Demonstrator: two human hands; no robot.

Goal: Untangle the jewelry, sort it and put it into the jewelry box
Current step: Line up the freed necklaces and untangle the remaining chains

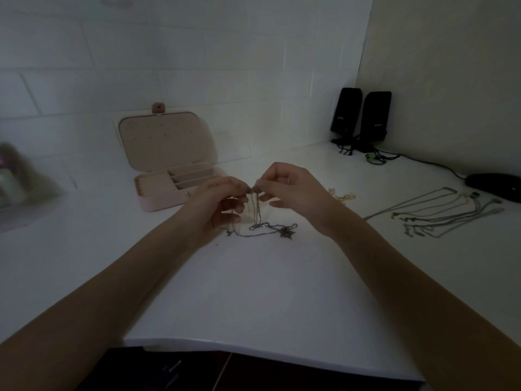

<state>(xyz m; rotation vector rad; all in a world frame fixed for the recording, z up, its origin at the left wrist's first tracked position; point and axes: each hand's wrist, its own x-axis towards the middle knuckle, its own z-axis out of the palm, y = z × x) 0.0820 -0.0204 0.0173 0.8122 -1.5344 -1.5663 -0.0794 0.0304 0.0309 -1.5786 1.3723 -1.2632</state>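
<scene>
Left hand: the left hand (222, 198) was raised just above the tabletop (253, 292), its thumb and forefinger pinching the top of the tangled chain (255, 210), the other fingers loosely curled.
Right hand: the right hand (290, 190) met it fingertip to fingertip and pinched the same chain right beside the left pinch; a ring showed on one finger.
Tangled chain: thin dark strands hung down from the two pinches, and the rest lay on the tabletop below the hands in a loop with a small knotted cluster (287, 232) at its right end.
Jewelry box: the pink jewelry box (169, 176) stood open behind and to the left of the hands, lid upright near the wall, its compartments visible; what they held could not be told.
Sorted necklaces: several necklaces (439, 213) lay stretched out side by side at the right of the tabletop, well apart from the hands.
Pale piece: a small pale piece of jewelry (342, 196) lay just right of the right wrist.
Speakers: two black speakers (362, 115) stood in the far corner.
Mouse: a dark mouse (493, 184) sat at the right edge.
</scene>
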